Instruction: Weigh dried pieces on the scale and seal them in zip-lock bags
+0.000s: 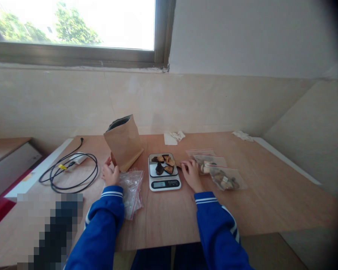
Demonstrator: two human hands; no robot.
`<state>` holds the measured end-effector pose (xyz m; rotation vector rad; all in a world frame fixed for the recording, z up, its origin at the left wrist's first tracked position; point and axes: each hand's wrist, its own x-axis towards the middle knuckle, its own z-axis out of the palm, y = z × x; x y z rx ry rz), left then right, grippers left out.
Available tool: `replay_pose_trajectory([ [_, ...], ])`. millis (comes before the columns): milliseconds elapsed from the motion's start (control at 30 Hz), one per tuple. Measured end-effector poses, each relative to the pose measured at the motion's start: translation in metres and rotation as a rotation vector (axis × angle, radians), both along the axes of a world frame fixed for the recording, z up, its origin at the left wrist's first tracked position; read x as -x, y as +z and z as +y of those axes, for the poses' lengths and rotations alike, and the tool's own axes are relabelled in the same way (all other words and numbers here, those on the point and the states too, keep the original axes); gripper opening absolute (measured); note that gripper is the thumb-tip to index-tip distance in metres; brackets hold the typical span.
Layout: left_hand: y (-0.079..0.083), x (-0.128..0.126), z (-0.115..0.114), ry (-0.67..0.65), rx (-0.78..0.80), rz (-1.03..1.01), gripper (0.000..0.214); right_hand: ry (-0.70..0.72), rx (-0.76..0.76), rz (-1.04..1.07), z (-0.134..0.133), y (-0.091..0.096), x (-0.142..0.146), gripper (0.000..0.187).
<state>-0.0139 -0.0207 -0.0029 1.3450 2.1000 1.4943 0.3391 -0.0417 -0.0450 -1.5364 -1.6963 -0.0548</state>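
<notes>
At the lower left edge of the open brown paper bag point(124, 144), my left hand point(110, 174) has its fingers curled around the bag's side. Clear zip bags point(132, 189) lie flat beside that wrist. A white kitchen scale point(165, 186) stands between my hands, its display too small to read. Several dark-edged, tan dried pieces, like sliced mushroom point(169, 170), rest on its plate. Just right of the scale, my right hand point(190, 174) is low over the table. A small dark piece point(178, 167) shows at its fingertips, apparently pinched.
Filled zip bags point(225, 179) of similar pieces lie to the right. A coiled black cable point(97, 172) and white adapter point(79, 158) are at the left. Crumpled tissue point(177, 136) lies by the back wall; another tissue point(242, 135) is farther right. A pixelated patch hides the lower left.
</notes>
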Motion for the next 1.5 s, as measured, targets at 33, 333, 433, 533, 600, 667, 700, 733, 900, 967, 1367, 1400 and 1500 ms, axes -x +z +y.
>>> replay_pose_trajectory([
  [33, 0.0, 0.001, -0.001, 0.008, -0.08, -0.026, 0.046, 0.009, 0.016, -0.019, 0.001, -0.001, 0.002, 0.025],
  [333, 0.007, 0.003, -0.022, 0.042, -0.425, 0.11, 0.021, 0.016, 0.049, 0.001, 0.006, -0.009, 0.0, 0.022],
  [433, 0.013, -0.005, -0.042, -0.047, -0.449, 0.233, 0.018, 0.008, 0.046, 0.008, 0.007, -0.009, 0.0, 0.022],
  [533, 0.018, -0.014, -0.058, -0.117, -0.446, 0.323, 0.021, -0.003, 0.041, 0.004, 0.007, -0.009, 0.001, 0.023],
  [600, 0.018, -0.017, -0.062, -0.167, -0.44, 0.36, 0.023, 0.0, 0.038, 0.002, 0.007, -0.009, 0.001, 0.024],
  [667, 0.017, -0.018, -0.06, -0.212, -0.405, 0.379, 0.023, -0.001, 0.036, 0.011, 0.006, -0.01, 0.001, 0.024],
  [700, 0.016, -0.017, -0.058, -0.226, -0.375, 0.384, 0.024, -0.002, 0.036, 0.017, 0.006, -0.01, 0.002, 0.024],
  [733, 0.014, -0.016, -0.054, -0.235, -0.339, 0.387, 0.024, 0.001, 0.037, 0.025, 0.006, -0.009, 0.002, 0.023],
  [900, 0.007, -0.009, -0.037, -0.211, -0.167, 0.346, 0.023, 0.027, -0.002, 0.111, 0.004, -0.004, 0.003, 0.021],
  [967, 0.005, -0.008, -0.035, -0.228, -0.127, 0.298, 0.024, 0.029, -0.031, 0.168, 0.001, 0.001, 0.004, 0.02],
  [1367, -0.003, -0.003, -0.029, -0.132, -0.161, 0.23, 0.027, 0.052, -0.106, 0.221, -0.017, 0.01, 0.014, 0.023],
  [1400, -0.004, -0.002, -0.027, -0.06, -0.217, 0.23, 0.032, 0.054, -0.098, 0.223, -0.017, 0.008, 0.015, 0.024],
  [1500, -0.006, 0.0, -0.017, 0.034, -0.291, 0.191, 0.068, 0.03, -0.06, 0.19, -0.017, 0.003, 0.015, 0.029],
])
